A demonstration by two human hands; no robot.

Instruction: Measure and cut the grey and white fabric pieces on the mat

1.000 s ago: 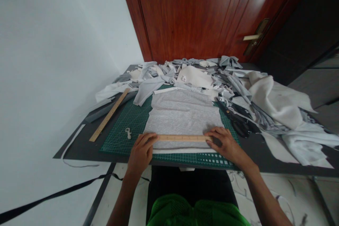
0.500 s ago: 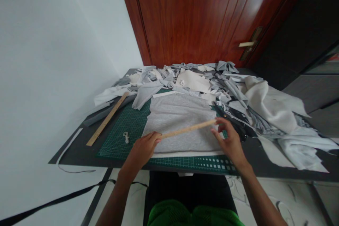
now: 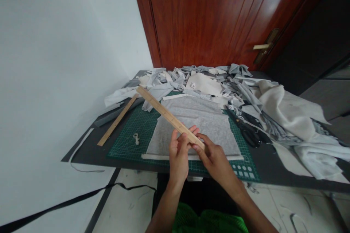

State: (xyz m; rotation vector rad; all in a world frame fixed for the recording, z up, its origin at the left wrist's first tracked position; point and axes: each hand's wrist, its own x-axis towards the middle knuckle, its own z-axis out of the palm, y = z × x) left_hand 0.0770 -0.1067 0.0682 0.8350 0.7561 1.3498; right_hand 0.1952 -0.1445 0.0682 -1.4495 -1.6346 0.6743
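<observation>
Ruler (image 3: 170, 117) lies with its near end between the fingers (image 3: 207, 141).

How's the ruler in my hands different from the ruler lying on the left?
The held ruler is raised in the right hand, left hand alongside; the lying ruler rests on the table. The held ruler's far end leans left, the lying ruler's right. Both are straight and wood-coloured.

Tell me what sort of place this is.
Probably a sewing or fabric-cutting workspace: grey cloth lies on a gridded green cutting mat, black-handled scissors lie by the mat's right edge, and fabric scraps are heaped along the back of the table.
</observation>
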